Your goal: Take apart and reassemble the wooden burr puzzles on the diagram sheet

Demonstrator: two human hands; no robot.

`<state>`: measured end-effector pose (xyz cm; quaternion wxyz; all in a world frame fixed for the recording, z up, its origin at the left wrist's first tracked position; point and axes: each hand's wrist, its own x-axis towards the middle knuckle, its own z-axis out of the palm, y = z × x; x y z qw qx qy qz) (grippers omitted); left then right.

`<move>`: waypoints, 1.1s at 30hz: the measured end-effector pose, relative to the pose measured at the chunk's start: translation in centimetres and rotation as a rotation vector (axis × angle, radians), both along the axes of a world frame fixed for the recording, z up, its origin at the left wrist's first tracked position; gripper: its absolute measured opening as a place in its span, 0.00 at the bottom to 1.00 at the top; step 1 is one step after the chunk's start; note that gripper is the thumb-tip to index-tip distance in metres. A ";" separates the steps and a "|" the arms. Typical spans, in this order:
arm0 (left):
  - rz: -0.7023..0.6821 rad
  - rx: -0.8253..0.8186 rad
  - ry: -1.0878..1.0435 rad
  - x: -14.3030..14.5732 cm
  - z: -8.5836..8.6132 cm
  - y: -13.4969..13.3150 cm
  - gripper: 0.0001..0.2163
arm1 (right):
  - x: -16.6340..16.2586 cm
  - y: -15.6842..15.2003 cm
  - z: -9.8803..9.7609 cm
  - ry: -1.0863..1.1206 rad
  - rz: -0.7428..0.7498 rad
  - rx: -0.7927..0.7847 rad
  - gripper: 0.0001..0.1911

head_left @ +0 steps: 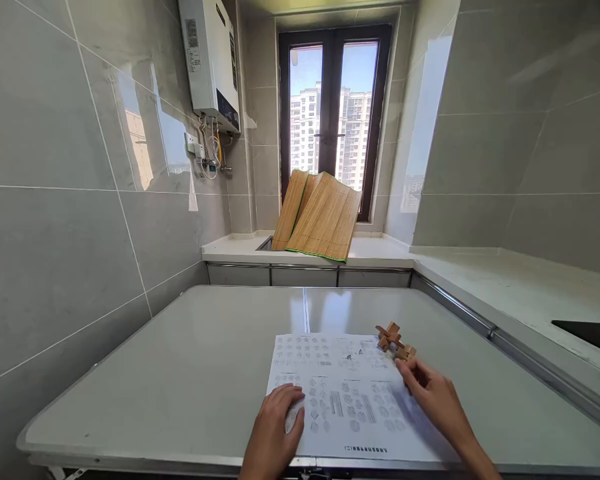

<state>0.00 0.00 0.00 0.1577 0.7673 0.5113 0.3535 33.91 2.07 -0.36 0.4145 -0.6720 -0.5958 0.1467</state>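
My left hand [276,427] lies on the lower left part of a printed paper sheet [325,390], its fingers loosely spread and nothing in them. At the sheet's upper right corner is a small wooden burr-like puzzle [389,335] of crossed notched sticks. Right beside it, nearer to me, sits a wooden block [406,352] with small dark marks. The thumb and forefinger of my right hand [433,397] close on the near side of this block; the other fingers curl behind. Small line drawings and text cover the paper.
The sheet lies on a white folding table [180,373] with a centre seam. Behind it, a bamboo mat [325,213] leans on a white counter [380,249] before the window. A water heater [210,63] hangs on the left tiled wall. Another counter [530,280] runs along the right.
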 end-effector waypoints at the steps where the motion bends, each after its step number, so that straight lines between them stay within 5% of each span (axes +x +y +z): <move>1: 0.002 -0.006 0.001 0.0 0.0 0.0 0.11 | 0.6 0.9 0.9 -0.070 -0.077 -0.004 0.25; 7: -0.015 -0.029 0.001 -0.2 0.0 -0.1 0.12 | 3.4 7.5 3.2 -0.381 -0.255 -0.173 0.20; 15: -0.010 -0.048 0.004 -0.2 0.0 -0.2 0.12 | 2.6 11.3 2.9 -0.499 -0.176 -0.331 0.16; 20: -0.015 -0.048 -0.001 -0.1 0.1 -0.2 0.11 | -0.2 10.5 4.0 -0.489 -0.046 -0.193 0.17; 26: -0.028 -0.072 -0.054 -0.3 0.3 -0.3 0.11 | -4.8 6.7 6.7 -0.311 0.323 -0.065 0.21; 33: -0.065 -0.261 -0.335 0.9 2.9 -0.4 0.24 | -8.7 0.9 8.7 -0.049 0.626 -0.091 0.21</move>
